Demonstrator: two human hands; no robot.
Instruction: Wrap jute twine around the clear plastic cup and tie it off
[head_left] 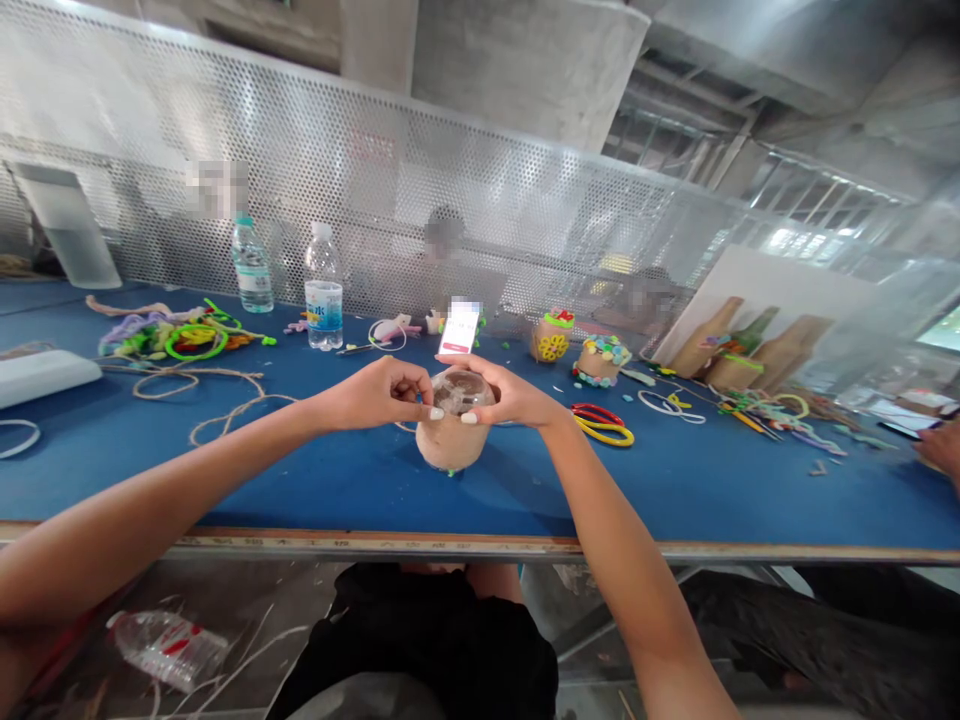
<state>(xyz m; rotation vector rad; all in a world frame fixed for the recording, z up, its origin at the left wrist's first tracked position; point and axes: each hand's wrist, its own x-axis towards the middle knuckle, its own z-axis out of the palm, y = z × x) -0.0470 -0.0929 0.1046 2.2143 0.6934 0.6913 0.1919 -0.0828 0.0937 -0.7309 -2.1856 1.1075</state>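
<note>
A glass jar wrapped in tan twine stands in front of me on the blue table, its bare, clear glass end facing up. My right hand curls around the far and right side of the jar, with the thumb on its near edge. On the left, the thumb and forefinger of my left hand are pinched together against the jar's upper edge. What lies between those fingertips is too small to make out. Loose twine trails across the table toward the jar and passes behind my left forearm. A bit of green shows under the jar.
Scissors lie right of the jar, a lit phone behind it. Two water bottles and colourful pipe cleaners are at the back left. Decorated jars and wrapped bottles stand right. Another person's hand is far right.
</note>
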